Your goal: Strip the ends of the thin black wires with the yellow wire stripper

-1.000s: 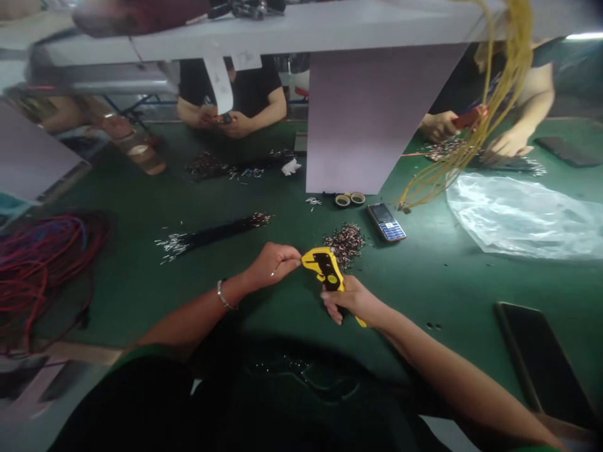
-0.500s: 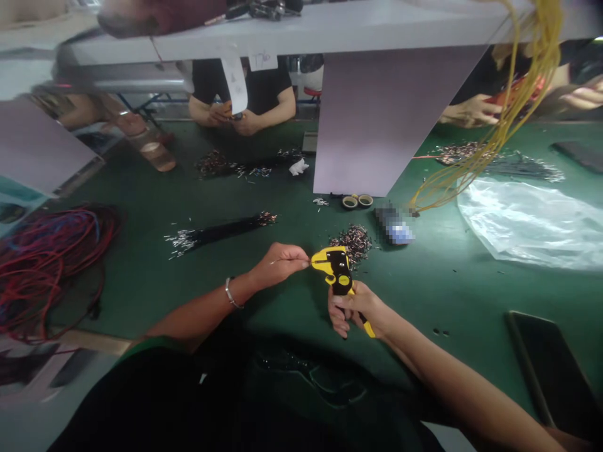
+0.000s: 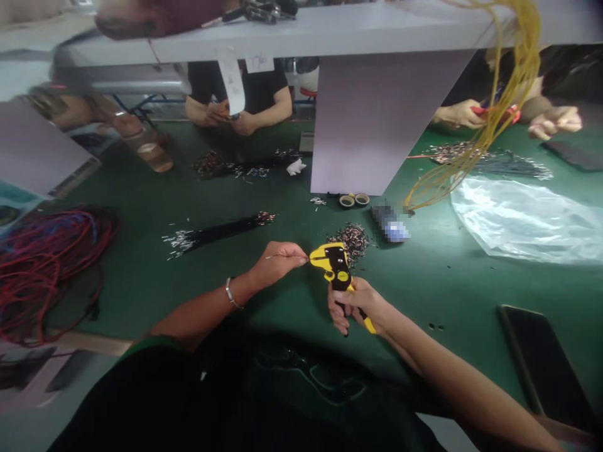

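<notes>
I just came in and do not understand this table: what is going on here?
A person's left hand holds a thin wire at the jaws of a yellow-and-black wire stripper gripped in the right hand. A pile of small wire pieces lies just beyond, and a black wire bundle lies to the left. Across the green bench, a co-worker's hands hold something small.

green workbench [image 3: 424, 301] | red-blue wire coil [image 3: 47, 270] | black wire bundle [image 3: 217, 232] | loose terminals [image 3: 352, 243] | plastic bag [image 3: 522, 220] | tape rolls [image 3: 354, 200]

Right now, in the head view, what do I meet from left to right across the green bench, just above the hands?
Red and blue wire coil, black wire bundle, pile of short wire pieces, blurred object, clear plastic bag.
</notes>
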A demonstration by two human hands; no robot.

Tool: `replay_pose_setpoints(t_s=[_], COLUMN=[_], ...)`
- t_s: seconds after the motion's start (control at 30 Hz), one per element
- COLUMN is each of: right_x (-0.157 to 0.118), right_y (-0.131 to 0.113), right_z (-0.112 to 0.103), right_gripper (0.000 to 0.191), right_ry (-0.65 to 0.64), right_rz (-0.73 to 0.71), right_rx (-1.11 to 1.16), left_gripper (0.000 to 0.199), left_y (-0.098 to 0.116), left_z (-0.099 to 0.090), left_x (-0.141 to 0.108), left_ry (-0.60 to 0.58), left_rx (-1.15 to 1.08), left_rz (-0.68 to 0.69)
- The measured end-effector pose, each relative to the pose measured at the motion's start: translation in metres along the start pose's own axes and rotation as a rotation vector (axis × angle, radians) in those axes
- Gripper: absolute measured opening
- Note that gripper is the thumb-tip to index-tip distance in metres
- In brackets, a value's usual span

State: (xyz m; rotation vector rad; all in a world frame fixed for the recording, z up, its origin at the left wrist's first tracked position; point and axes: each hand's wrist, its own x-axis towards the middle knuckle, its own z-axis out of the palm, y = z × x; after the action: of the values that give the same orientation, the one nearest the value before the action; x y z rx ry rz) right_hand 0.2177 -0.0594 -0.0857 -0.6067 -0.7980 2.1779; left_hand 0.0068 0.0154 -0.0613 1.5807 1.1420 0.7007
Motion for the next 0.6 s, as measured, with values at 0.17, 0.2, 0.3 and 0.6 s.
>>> replay_pose_setpoints(t_s=[0.17,0.2,0.3,0.6], right_x=[-0.0029,-0.0031,-0.003,-0.0027], right_y=[-0.0027,-0.003,-0.0036,-0.0094], right_z=[-0.0013,-0.0016,-0.002,-0.0036], right_gripper=[0.021,0.021,0.021,0.019], right_ry=[-0.038,-0.041,-0.056,-0.065], right_rz=[0.043,0.042,0.043,0.044], right_rx=[0.082,0.084,0.077,0.048], left_gripper=[0.014,0.014,0.014,0.012], left_y=[-0.0032,-0.0032,-0.0009,0.0025], left_z=[0.0003,0.0005,0.0004,0.0011], left_x=[0.0008,0.0007,0.0003,-0.0003], left_ry=[-0.001,0.003,0.006,0.029], left_rx=[0.004,0.002,0.002,-0.001], left_rz=[-0.006,-0.006,-0.001,0.018])
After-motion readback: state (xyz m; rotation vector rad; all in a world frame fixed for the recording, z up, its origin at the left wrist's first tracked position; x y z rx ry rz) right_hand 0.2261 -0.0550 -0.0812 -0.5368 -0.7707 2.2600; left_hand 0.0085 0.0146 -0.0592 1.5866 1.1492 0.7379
